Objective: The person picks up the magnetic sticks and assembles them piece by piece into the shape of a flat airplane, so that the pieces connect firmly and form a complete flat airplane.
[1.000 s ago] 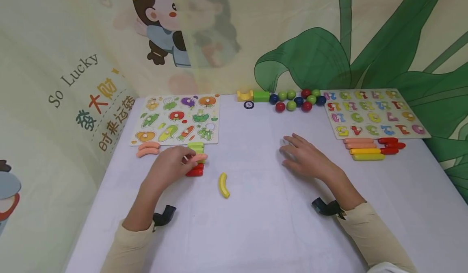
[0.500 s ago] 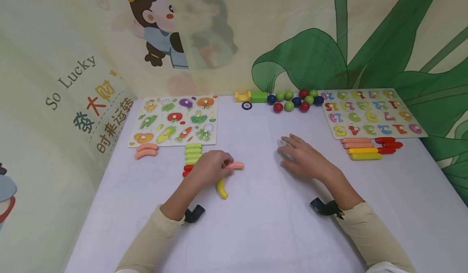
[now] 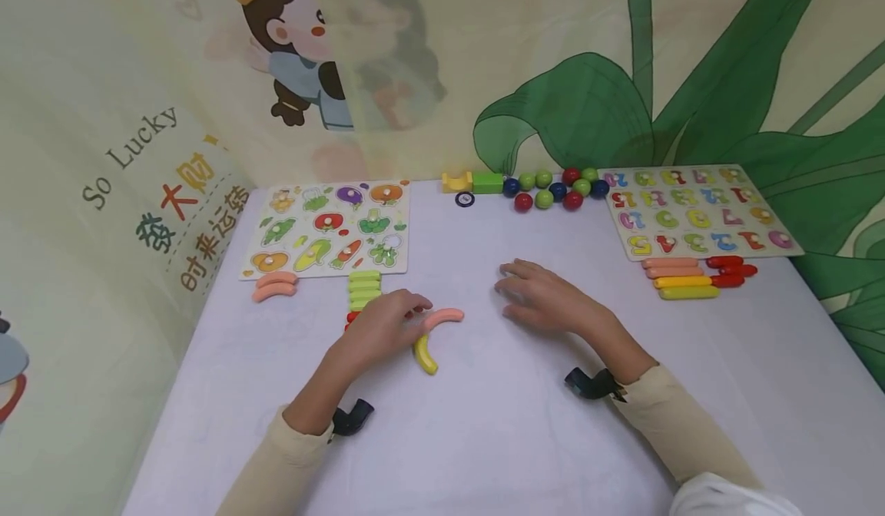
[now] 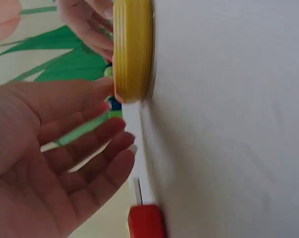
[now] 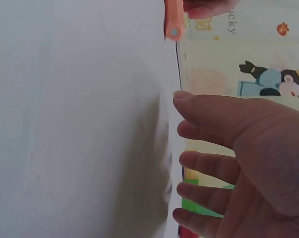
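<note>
A pink curved toy sausage piece (image 3: 445,315) lies on the white table, its left end by the top of a yellow curved toy banana piece (image 3: 425,356). My left hand (image 3: 383,328) hovers at their left with fingers apart. In the left wrist view its thumb is close to the yellow piece (image 4: 133,54); whether they touch I cannot tell. Behind that hand, green sticks (image 3: 364,286) and partly hidden red ones (image 3: 351,317) are lined up. My right hand (image 3: 549,297), fingers loosely spread and holding nothing, hangs over the table right of the pink piece.
A vegetable puzzle board (image 3: 325,228) lies back left, two pink curved pieces (image 3: 275,289) before it. At the back are a yellow block (image 3: 457,183), a green block (image 3: 488,183) and several coloured balls (image 3: 544,200). A number board (image 3: 698,213) and coloured sticks (image 3: 681,282) lie right.
My left hand carried the pink piece rightward from beside the green sticks, set it down by the yellow piece and let go. My right hand has shifted slightly left.
</note>
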Motion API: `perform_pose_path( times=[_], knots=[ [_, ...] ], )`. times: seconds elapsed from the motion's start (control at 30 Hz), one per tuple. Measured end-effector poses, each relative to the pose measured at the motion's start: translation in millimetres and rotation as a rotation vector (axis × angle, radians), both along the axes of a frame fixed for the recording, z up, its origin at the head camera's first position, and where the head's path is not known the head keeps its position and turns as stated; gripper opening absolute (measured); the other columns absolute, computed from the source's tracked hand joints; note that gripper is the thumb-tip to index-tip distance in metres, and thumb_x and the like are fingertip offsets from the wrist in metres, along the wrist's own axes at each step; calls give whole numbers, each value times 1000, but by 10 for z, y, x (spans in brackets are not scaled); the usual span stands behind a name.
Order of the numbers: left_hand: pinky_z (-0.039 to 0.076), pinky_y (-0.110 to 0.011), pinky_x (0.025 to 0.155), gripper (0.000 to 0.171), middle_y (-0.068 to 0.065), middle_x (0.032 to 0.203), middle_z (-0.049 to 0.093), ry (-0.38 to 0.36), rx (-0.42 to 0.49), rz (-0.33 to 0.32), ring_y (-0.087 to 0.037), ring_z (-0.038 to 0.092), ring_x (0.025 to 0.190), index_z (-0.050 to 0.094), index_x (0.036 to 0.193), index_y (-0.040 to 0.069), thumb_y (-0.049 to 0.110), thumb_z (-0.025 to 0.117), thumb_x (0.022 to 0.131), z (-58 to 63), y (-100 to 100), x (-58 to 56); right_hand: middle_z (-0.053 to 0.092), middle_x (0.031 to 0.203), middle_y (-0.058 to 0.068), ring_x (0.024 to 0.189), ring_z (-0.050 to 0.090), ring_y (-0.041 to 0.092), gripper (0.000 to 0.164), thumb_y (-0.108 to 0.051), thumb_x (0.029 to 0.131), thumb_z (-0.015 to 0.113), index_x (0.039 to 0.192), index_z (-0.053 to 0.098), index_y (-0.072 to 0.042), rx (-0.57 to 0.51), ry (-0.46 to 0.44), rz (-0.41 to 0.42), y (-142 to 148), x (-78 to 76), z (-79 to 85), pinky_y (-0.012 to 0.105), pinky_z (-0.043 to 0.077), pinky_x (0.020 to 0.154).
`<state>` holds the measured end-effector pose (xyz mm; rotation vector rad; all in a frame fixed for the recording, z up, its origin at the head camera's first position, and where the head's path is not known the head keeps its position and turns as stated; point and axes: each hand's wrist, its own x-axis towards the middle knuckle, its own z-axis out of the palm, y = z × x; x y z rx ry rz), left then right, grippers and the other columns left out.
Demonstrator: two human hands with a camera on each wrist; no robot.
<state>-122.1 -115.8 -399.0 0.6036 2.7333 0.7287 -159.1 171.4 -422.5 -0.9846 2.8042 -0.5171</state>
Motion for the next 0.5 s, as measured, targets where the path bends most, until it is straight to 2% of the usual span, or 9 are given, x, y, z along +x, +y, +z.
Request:
perform_pose_path(
  times=[0.13,0.2,0.37,0.5],
  knots=[
    [40,-29,87,34,8,111,57,-18,43,-153,-10,49,106,63,114,19,15,69,80,-28,-137,36,48,130,6,127,32,26,39,-34,82,65,116,61,-15,-6,-7,49,-136,-23,-29,42,29,100],
    [39,-30,89,35,8,114,55,-20,48,-196,-10,46,109,63,114,21,17,69,79,-53,-172,52,49,129,5,126,34,25,36,-36,82,64,113,63,-17,-6,-1,84,-219,-43,-34,41,29,100],
    [41,-30,88,39,6,115,54,11,14,-189,-12,45,109,64,113,21,28,73,75,-76,-152,111,51,126,3,124,37,23,30,-39,83,63,107,67,-21,-14,4,166,-446,-85,-39,38,31,99],
    [43,-29,85,41,3,116,53,26,-15,-174,-13,45,108,66,111,21,33,74,73,-82,-98,151,55,121,0,119,42,19,22,-36,82,64,99,69,-23,-35,35,174,-583,-119,-47,35,33,97]
  ],
)
